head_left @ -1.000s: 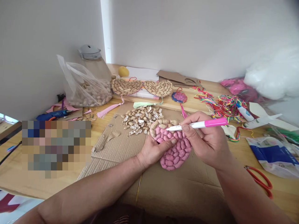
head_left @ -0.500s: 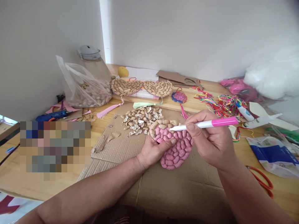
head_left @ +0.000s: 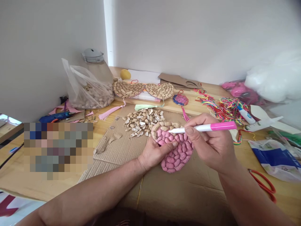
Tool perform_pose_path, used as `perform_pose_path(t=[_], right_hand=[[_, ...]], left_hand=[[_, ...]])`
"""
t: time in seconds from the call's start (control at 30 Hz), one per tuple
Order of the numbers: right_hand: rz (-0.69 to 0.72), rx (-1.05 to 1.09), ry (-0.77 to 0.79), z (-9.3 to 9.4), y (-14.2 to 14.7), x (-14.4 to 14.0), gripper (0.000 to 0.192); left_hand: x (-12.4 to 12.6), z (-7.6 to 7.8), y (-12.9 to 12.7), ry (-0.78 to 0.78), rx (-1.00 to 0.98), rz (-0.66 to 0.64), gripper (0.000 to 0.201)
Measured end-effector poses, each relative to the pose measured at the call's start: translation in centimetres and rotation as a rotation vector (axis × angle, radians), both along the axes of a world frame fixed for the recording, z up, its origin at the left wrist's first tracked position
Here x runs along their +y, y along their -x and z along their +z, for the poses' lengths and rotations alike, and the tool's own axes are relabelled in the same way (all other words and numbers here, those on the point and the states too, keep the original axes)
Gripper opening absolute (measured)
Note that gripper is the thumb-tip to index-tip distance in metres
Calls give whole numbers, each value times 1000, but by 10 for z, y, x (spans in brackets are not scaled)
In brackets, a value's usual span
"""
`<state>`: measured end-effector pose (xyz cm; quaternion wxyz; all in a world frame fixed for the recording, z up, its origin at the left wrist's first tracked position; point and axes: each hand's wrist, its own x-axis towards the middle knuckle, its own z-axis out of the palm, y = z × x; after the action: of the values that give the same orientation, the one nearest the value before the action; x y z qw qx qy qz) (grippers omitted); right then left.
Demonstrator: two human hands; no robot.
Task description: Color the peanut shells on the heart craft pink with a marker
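Slightly lower and leftward since the previous frame, the pink-ended marker (head_left: 202, 128) sits pinched in the right hand (head_left: 211, 144), tip against the rounded, knobbly peanut piece (head_left: 177, 154) that the left hand (head_left: 155, 153) grips over the corrugated cardboard (head_left: 164, 194). Colouring seems in hand; bare tan peanuts (head_left: 165, 128) would call for light, steady strokes. Beyond lie papery shell fragments (head_left: 143, 121) and, on the wooden counter (head_left: 35, 185), a silky pink tassel (head_left: 111, 112).

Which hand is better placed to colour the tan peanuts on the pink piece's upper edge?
Probably the right hand: it holds the white marker with a pink end, its tip close to the tan, rough-shelled peanuts. The left hand grips the rounded, peanut-covered pink piece, so seems better for steadying.
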<state>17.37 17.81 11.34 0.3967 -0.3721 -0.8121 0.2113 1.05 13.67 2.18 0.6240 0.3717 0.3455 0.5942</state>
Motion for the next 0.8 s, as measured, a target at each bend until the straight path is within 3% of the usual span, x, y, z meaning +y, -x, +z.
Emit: perform_pose_path(t=[0.23,0.43,0.8], right_hand=[[17,13,-32,-9,-1,2,14],[-61,63,-65,-4,1,2,24],[-69,56,20,-4,1,1,31]], left_hand=[[0,0,1,-10,22,-3,39],[-2,2,2,17,21,-56,40],[-4,5,2,45,19,-65,44]])
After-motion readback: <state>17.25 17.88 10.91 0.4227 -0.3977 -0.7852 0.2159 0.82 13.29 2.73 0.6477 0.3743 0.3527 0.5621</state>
